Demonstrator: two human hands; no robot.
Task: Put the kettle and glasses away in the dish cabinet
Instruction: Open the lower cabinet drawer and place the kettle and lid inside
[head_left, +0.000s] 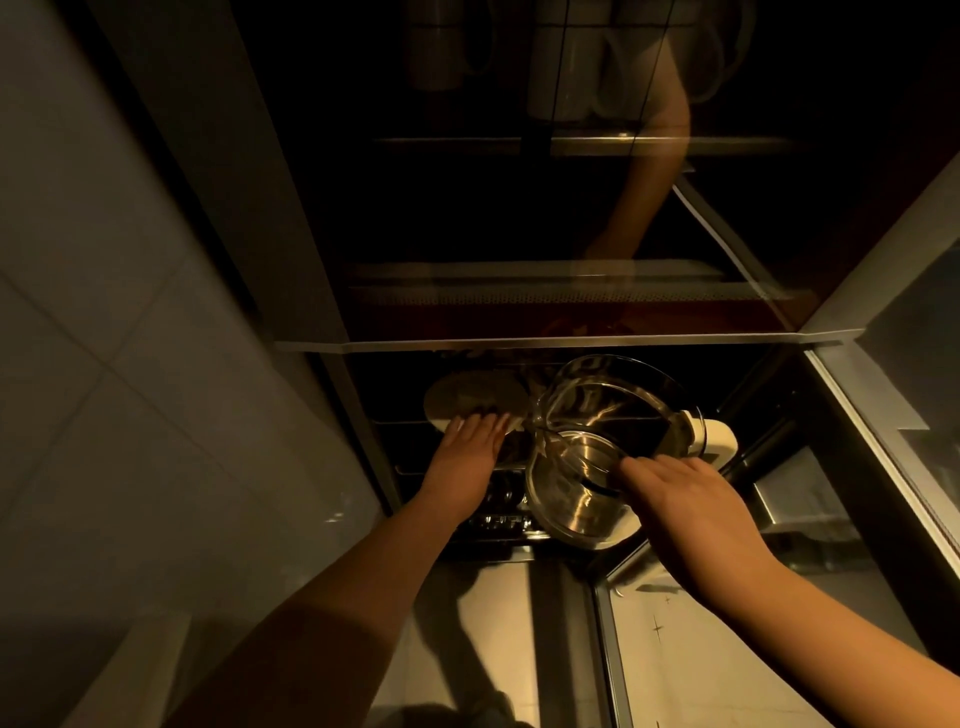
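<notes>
Beside the flat left hand (470, 441), the right hand (691, 506) grips the kettle (587, 467).

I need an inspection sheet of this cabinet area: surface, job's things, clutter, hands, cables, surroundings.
Surface: dark wire rack in the open lower cabinet.
Job's things: clear glass kettle with white handle, tilted over the rack; glasses cannot be told.
Clutter: pale round plate on the rack.
Hands: left hand rests on the plate; right hand grips the kettle's rim.
Cables: nothing seen.
Surroundings: white mugs behind dark glass above; tiled wall at left.
</notes>
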